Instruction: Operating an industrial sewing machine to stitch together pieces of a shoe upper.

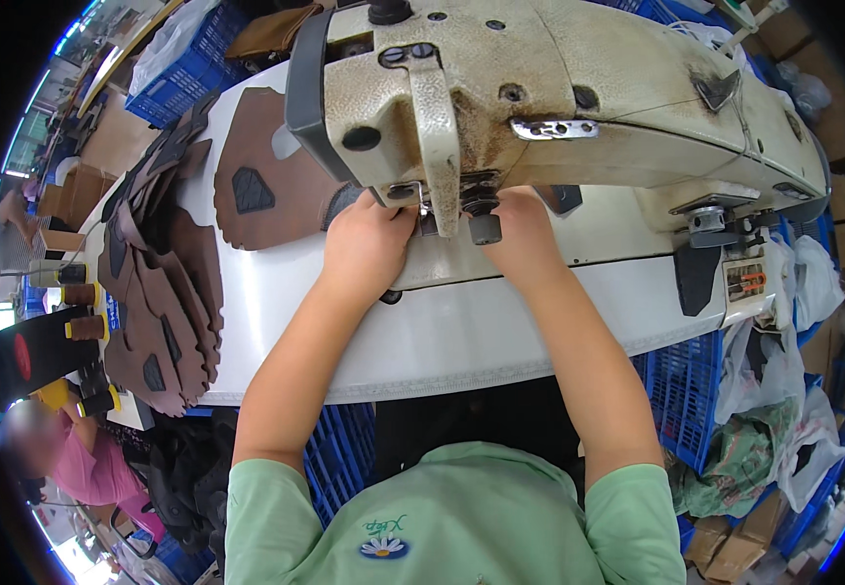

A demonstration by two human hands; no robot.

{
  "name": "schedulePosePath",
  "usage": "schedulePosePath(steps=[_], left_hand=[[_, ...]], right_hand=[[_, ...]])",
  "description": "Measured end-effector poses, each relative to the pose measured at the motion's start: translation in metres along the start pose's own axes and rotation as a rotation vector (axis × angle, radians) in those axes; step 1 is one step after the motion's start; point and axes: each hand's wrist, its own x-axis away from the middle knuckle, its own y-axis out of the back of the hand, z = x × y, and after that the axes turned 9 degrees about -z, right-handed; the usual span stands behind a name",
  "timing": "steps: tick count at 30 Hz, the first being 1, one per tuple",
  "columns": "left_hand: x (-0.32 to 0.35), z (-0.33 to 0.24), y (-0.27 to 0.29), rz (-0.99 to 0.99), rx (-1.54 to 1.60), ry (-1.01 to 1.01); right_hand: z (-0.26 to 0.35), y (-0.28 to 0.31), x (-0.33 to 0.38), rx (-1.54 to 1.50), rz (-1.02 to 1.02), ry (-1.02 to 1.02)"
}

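Observation:
Under the head of a cream sewing machine point(578, 88), both my hands are close to the needle area. My left hand point(369, 244) is closed at the dark mesh edge of a brown leather-like piece point(271, 210), which lies flat on the white table and bears a dark patch. Its fingertips are partly hidden by the machine. My right hand point(522, 234) is just right of the needle area, beside a black knob; the machine head covers its fingers. A small dark patch point(566, 199) shows just beyond that hand.
A layered pile of brown pieces point(164, 312) hangs over the table's left side, near several thread spools point(81, 327). A black flat piece point(697, 280) lies at the right. Blue crates point(681, 395) and plastic bags point(812, 283) stand around. Another person in pink point(100, 463) sits at lower left.

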Motion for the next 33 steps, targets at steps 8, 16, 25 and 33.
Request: schedulePosePath(steps=[8,16,25,33], left_hand=[[0.004,0.001,0.001,0.06,-0.005,0.034],[0.002,-0.001,0.002,0.062,-0.027,0.045],[-0.001,-0.003,0.004,0.046,0.04,0.069],[-0.002,-0.004,0.004,0.022,0.025,0.04]], right_hand=[[0.006,0.005,-0.001,0.003,0.032,-0.025],[-0.003,-0.004,0.005,0.045,0.027,-0.042],[-0.004,-0.005,0.005,0.089,0.039,-0.026],[-0.007,-0.005,0.006,0.043,0.022,-0.005]])
